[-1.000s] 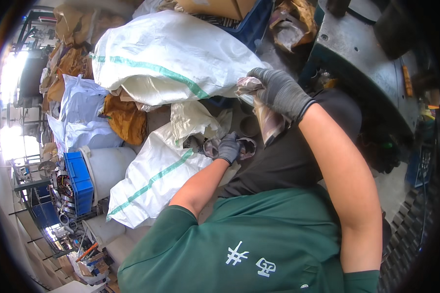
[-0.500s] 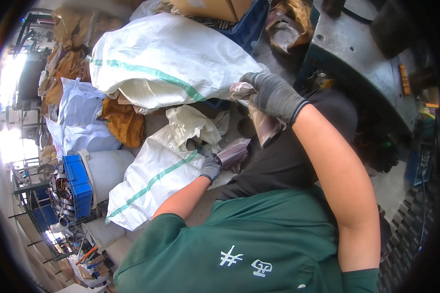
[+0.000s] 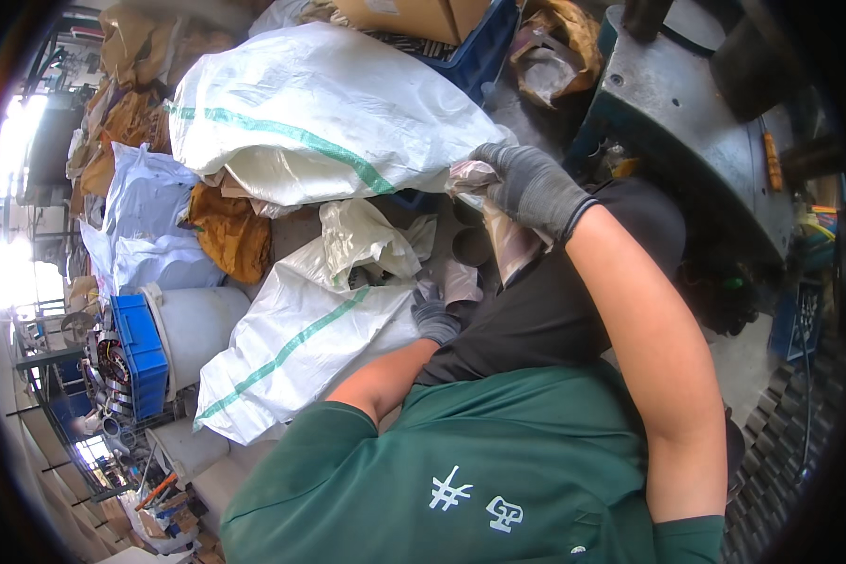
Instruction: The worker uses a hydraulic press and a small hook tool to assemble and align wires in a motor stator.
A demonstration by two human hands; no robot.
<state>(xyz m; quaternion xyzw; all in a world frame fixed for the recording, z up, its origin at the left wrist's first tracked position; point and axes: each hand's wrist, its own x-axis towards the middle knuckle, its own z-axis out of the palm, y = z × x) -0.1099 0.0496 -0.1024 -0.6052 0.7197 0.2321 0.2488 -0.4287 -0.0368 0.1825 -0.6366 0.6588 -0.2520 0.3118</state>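
My right hand, in a dark grey glove, is closed around the crumpled edge of a pinkish-brown bag, which hangs down against my dark trouser leg. Beside that hand lies the near end of a large white woven sack with a green stripe. Lower down, my left hand, also gloved, has its fingers stretched out at the edge of a second white sack. That sack's crumpled mouth gapes, and its contents are mostly hidden. A pinkish piece of bag sits just right of the left fingers.
A blue crate with a cardboard box stands at the back. To the right is a metal machine table. Brown bags, a white drum and a blue bin stand at left.
My left hand has moved right and slightly down, away from the lower sack's mouth, and its fingers have straightened. The pinkish piece beside it has shifted. My right hand keeps its grip, almost unmoved.
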